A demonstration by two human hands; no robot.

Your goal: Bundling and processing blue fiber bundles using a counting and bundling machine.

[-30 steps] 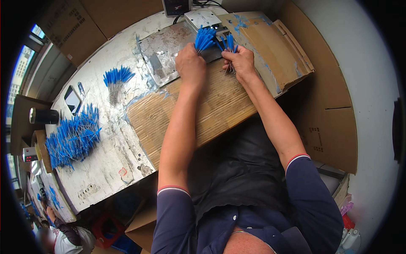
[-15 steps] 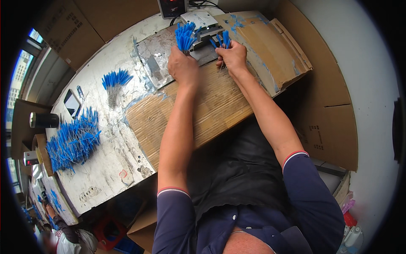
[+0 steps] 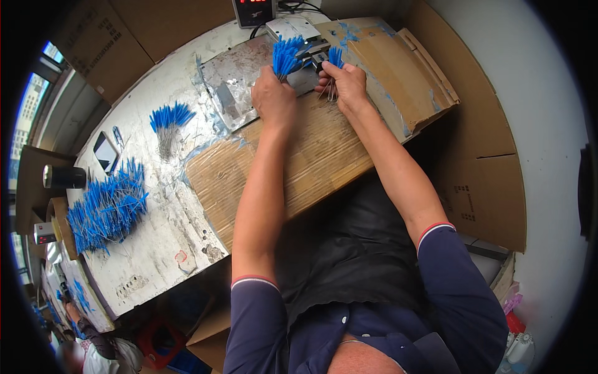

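Observation:
My left hand [image 3: 273, 96] is closed round the thin wire ends of a thick bundle of blue-tipped wires [image 3: 287, 56], whose tips fan out above my fist. Close by on the right, my right hand [image 3: 346, 86] pinches a smaller bunch of blue-tipped wires [image 3: 335, 57], with bare wire ends hanging below the fingers. Between the two bunches sits a small metal fixture [image 3: 319, 57]; the left bundle partly hides it. I cannot tell whether any wire touches the fixture.
A blue-tipped wire pile [image 3: 109, 206] and a smaller bunch [image 3: 169, 124] lie on the worn white table [image 3: 168, 230]. Left are a phone [image 3: 106, 153] and a black cylinder [image 3: 64, 177]. A box with a red display [image 3: 254, 11] stands behind. Cardboard [image 3: 268, 162] covers the front edge.
My left hand and its bundle have shifted slightly right, toward the fixture. The blue tips in my right hand, spread apart before, now stand closer together.

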